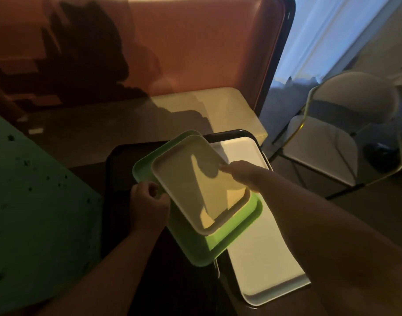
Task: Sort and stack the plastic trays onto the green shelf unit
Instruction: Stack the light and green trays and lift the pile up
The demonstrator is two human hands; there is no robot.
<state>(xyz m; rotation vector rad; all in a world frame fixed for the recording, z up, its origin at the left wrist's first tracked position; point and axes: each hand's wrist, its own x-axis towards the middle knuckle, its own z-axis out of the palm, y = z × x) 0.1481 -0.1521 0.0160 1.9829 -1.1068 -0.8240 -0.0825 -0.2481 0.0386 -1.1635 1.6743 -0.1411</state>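
Observation:
A small beige tray [202, 185] lies inside a larger green tray [232, 233], both tilted. My left hand [147, 206] grips the green tray's left rim. My right hand [245, 174] rests on the beige tray's right edge, fingers stretched over it. Under them lies a long white tray [264, 258] on a black tray [229, 133]. Another dark tray [118, 169] sits to the left. The green shelf surface [31, 213] fills the left side.
A pale bench seat [229, 110] with an orange-brown backrest [184, 46] stands behind the trays. A white folding chair [337, 137] with a yellow frame stands at the right, by a bright curtain [332, 35]. Lighting is dim.

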